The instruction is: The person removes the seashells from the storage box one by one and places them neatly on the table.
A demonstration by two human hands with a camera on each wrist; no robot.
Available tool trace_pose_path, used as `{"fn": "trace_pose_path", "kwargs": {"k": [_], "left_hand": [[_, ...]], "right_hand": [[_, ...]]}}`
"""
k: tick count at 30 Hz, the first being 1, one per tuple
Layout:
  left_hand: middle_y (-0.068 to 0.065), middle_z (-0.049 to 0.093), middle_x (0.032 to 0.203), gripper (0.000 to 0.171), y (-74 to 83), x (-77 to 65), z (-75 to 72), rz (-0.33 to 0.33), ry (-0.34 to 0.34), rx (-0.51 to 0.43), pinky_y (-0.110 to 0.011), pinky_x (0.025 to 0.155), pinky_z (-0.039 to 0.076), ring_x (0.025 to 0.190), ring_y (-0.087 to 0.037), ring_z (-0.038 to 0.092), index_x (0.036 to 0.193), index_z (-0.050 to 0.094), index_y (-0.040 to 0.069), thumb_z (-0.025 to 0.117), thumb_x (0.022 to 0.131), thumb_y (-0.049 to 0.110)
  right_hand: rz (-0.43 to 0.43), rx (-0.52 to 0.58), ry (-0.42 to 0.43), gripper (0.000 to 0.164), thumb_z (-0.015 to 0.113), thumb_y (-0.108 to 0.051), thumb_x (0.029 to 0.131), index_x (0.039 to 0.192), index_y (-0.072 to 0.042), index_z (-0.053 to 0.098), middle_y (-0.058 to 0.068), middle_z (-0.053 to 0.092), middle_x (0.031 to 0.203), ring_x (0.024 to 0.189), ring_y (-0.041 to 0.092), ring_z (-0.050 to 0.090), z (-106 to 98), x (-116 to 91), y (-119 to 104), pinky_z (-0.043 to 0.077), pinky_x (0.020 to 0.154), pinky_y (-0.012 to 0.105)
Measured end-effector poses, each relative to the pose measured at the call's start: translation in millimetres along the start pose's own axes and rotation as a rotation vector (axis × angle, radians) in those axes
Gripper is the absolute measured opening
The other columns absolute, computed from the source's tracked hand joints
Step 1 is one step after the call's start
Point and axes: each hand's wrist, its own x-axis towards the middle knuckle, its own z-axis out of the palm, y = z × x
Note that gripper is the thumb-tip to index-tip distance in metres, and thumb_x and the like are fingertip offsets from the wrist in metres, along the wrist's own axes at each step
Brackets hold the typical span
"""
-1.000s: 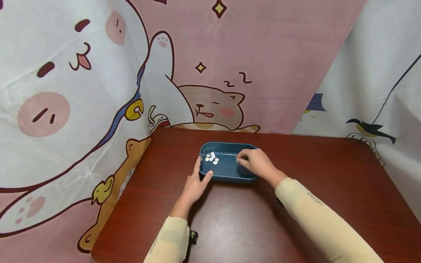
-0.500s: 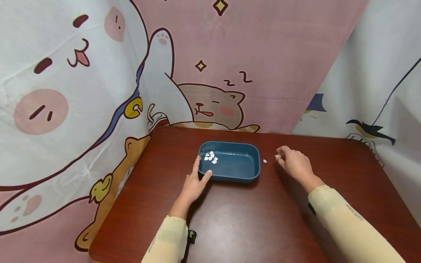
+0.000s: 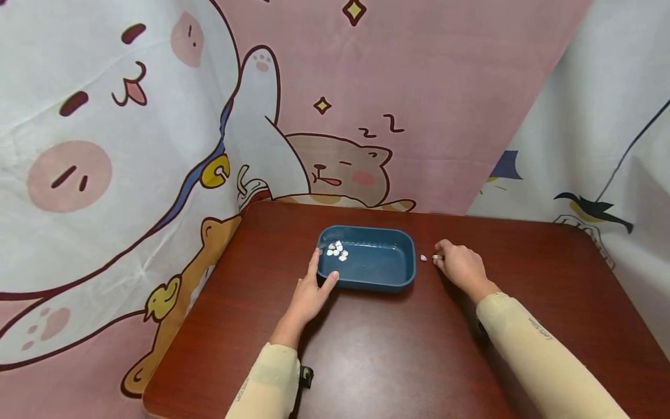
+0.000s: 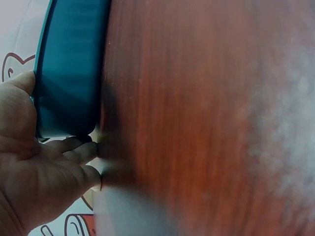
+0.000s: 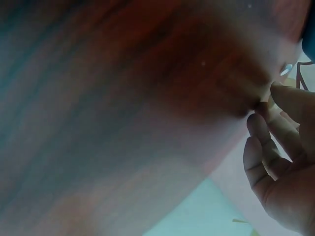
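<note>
My left hand (image 3: 309,295) rests at the left end of a dark blue-green tray (image 3: 389,287), thumb on the near rim and index finger along the end. In the left wrist view, its fingers lie against the tray's end wall (image 4: 74,73). Right of the tray, my right hand (image 3: 462,265) is low over the table, pinching a small white shell-like piece (image 3: 437,256) between thumb and forefinger. In the right wrist view, its fingertips are at the tabletop and hide that piece. Another shell-like piece (image 3: 423,258) lies on the table between tray and right hand.
Several shell-like white pieces (image 3: 337,250) sit clustered at the tray's left end. The reddish-brown wooden table (image 3: 387,355) is bounded at the back and sides by a printed cartoon cloth (image 3: 445,105).
My right hand left the tray's right side and moved right, with a white piece in its fingers, then dipped slightly back left towards the tabletop. The left hand stays at the tray.
</note>
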Motion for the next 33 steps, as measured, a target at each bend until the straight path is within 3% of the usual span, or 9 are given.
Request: {"fn": "trace_pose_path", "kwargs": {"k": [6,12,18,26,33], "left_hand": [[-0.012,0.033,0.175,0.088,0.1,1.0,0.0,0.009,-0.001,-0.016,-0.069,0.132,0.011,0.151,-0.049,0.047,0.174,0.008,0.033,0.056,0.106,0.062],[-0.012,0.032,0.176,0.088,-2.2,2.1,-0.4,0.010,-0.002,-0.017,-0.071,0.131,0.011,0.151,-0.049,0.047,0.174,0.007,0.033,0.056,0.106,0.060],[-0.012,0.032,0.176,0.090,-5.5,2.3,0.2,0.013,-0.009,-0.006,-0.069,0.132,0.012,0.151,-0.047,0.048,0.174,0.007,0.032,0.055,0.105,0.065],[-0.013,0.031,0.176,0.090,-5.6,1.9,-0.3,0.020,-0.006,-0.017,-0.070,0.132,0.011,0.150,-0.050,0.048,0.174,0.007,0.031,0.053,0.105,0.066],[-0.017,0.034,0.174,0.092,-4.7,1.8,-0.4,0.033,0.003,-0.018,-0.074,0.130,0.013,0.147,-0.054,0.049,0.174,0.008,0.031,0.054,0.103,0.068]], "right_hand": [[-0.056,-0.038,0.066,0.029,0.072,-0.017,0.101,0.127,-0.004,0.071,0.022,0.079,0.110,0.094,0.045,0.074,6,0,-2,0.059,0.074,0.062],[-0.071,-0.036,0.067,0.030,0.074,-0.017,0.100,0.128,-0.006,0.072,0.022,0.079,0.112,0.095,0.044,0.073,7,-1,-3,0.059,0.074,0.062],[-0.053,-0.032,0.030,0.035,0.074,-0.020,0.101,0.133,-0.007,0.071,0.022,0.078,0.117,0.102,0.045,0.072,8,-1,-3,0.059,0.080,0.063],[-0.080,0.028,-0.015,0.043,0.076,-0.025,0.100,0.136,-0.001,0.068,0.023,0.075,0.127,0.119,0.048,0.061,6,10,-7,0.051,0.102,0.064],[-0.083,0.022,-0.030,0.041,0.077,-0.022,0.099,0.133,0.000,0.069,0.023,0.076,0.125,0.119,0.049,0.060,6,17,-9,0.050,0.104,0.065]]}}
